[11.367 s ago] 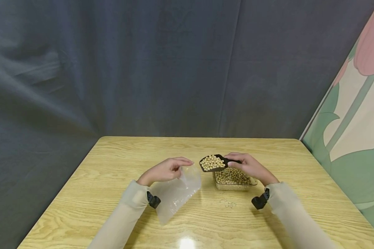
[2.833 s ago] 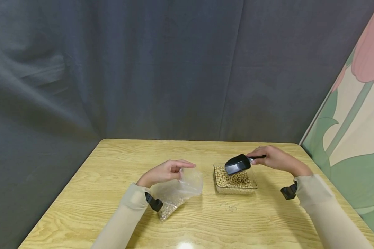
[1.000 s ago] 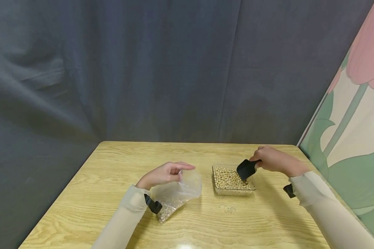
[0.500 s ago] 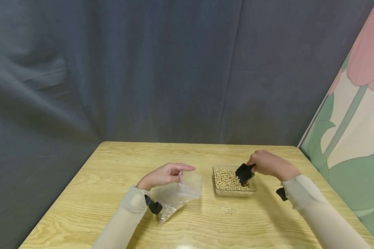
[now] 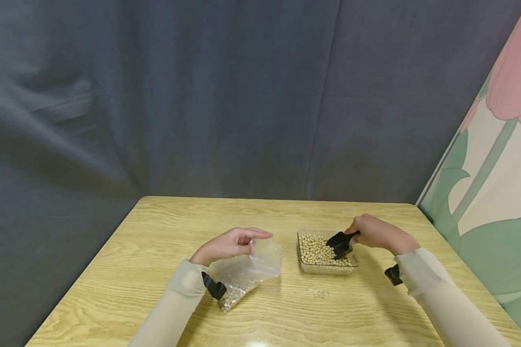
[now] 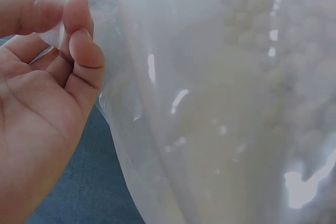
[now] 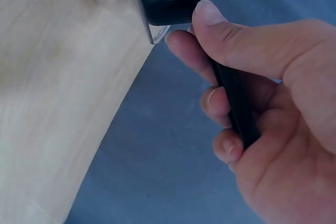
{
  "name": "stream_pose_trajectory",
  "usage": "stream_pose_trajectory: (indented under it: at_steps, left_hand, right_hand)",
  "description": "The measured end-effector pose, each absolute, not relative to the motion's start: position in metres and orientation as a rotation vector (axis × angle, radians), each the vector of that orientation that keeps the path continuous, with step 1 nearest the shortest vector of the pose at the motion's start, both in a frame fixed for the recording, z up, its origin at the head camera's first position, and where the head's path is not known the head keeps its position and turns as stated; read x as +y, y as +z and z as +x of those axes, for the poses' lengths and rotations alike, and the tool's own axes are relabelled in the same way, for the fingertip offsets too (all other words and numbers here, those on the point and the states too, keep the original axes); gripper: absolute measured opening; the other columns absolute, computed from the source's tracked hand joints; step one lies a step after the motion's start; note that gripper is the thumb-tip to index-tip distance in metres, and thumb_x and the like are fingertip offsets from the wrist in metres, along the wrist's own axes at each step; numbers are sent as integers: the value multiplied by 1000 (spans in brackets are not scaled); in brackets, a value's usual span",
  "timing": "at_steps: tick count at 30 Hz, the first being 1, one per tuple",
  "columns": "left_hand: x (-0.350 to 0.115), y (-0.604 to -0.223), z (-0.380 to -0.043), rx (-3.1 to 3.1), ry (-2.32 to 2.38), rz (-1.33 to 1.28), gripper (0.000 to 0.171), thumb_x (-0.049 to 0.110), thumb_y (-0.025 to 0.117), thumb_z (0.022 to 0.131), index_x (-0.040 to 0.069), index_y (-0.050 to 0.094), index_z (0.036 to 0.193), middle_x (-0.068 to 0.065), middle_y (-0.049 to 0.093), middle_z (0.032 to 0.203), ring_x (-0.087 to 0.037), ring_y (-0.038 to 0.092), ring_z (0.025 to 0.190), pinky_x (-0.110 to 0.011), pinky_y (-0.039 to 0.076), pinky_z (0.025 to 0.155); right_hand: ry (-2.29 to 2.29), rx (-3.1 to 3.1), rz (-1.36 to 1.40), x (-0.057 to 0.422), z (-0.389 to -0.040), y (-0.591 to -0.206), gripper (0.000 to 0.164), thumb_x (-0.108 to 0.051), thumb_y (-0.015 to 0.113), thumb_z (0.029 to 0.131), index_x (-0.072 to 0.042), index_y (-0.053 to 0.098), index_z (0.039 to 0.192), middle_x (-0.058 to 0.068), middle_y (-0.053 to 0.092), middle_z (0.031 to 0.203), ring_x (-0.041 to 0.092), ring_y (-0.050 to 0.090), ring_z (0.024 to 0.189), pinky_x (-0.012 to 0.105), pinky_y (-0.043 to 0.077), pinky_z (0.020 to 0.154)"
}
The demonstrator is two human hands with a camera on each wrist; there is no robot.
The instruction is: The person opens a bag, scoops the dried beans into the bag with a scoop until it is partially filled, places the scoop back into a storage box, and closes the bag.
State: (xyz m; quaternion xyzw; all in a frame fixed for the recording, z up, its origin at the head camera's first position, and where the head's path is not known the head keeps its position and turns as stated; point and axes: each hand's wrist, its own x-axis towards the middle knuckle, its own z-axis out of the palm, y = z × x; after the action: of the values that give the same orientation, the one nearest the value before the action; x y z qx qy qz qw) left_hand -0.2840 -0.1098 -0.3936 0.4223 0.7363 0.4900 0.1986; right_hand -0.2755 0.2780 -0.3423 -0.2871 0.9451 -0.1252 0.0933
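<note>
My left hand [image 5: 226, 245] pinches the upper edge of a clear plastic bag [image 5: 260, 260], whose lower corner bulges with pale round beans. In the left wrist view the fingers curl on a fold of the bag [image 6: 199, 103], beans showing dimly through the film. My right hand [image 5: 375, 233] grips a black scoop [image 5: 340, 245] by its handle. The scoop's blade sits down among the soybeans [image 5: 314, 248] at the right side of a clear rectangular container [image 5: 327, 270]. In the right wrist view, fingers and thumb wrap the scoop's handle [image 7: 239, 108].
A wooden table [image 5: 156, 279] carries everything, with a dark curtain [image 5: 234, 106] behind its far edge. Faint marks [image 5: 318, 292] show on the tabletop in front of the container. A flower-painted wall panel [image 5: 499, 193] stands at the right.
Since the oldest frame, beans have gone into the bag. The emptied scoop has returned to the container and, over the last second, lowered into the beans. The left hand has stayed nearly still.
</note>
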Motion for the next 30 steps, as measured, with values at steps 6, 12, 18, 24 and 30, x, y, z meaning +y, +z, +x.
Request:
stream_pose_trajectory:
  at_steps: [6, 12, 18, 24, 30]
  left_hand:
    - [-109, -393, -283, 2061, 1388, 1124, 47, -4, 47, 95, 2, 46, 142, -15, 39, 150, -5, 57, 78, -21, 45, 86]
    - [-108, -391, -282, 2058, 1390, 1107, 48, -3, 48, 95, 4, 46, 142, -13, 40, 149, -8, 57, 82, -21, 44, 89]
    - [-107, -390, -281, 2057, 1388, 1114, 47, -3, 48, 95, 2, 46, 142, -14, 40, 149, -6, 56, 77, -22, 43, 86]
    - [-106, -391, -281, 2059, 1380, 1104, 47, -3, 48, 95, 4, 46, 142, -12, 40, 149, -6, 57, 77, -23, 43, 90]
    - [-106, -393, -283, 2084, 1362, 1104, 47, -1, 49, 96, 6, 47, 142, -11, 41, 149, -7, 56, 77, -22, 44, 84]
  right_hand:
    - [-468, 2799, -818, 287, -276, -352, 27, 0, 67, 85, 7, 69, 111, 26, 68, 109, 2, 28, 50, 22, 35, 55]
    - [-554, 2782, -801, 299, -276, -365, 27, 1, 65, 86, 8, 69, 111, 26, 68, 109, 2, 26, 50, 22, 35, 54]
    - [-537, 2845, -932, 302, -273, -370, 26, 7, 65, 82, 9, 70, 108, 21, 70, 99, 15, 60, 68, 27, 48, 60]
    - [-469, 2902, -1020, 302, -271, -371, 26, 8, 65, 82, 7, 71, 107, 8, 68, 90, 22, 64, 79, 29, 53, 66]
    - [-445, 2924, -1078, 300, -270, -371, 25, 7, 65, 83, 6, 71, 106, 6, 66, 91, 15, 62, 77, 24, 49, 62]
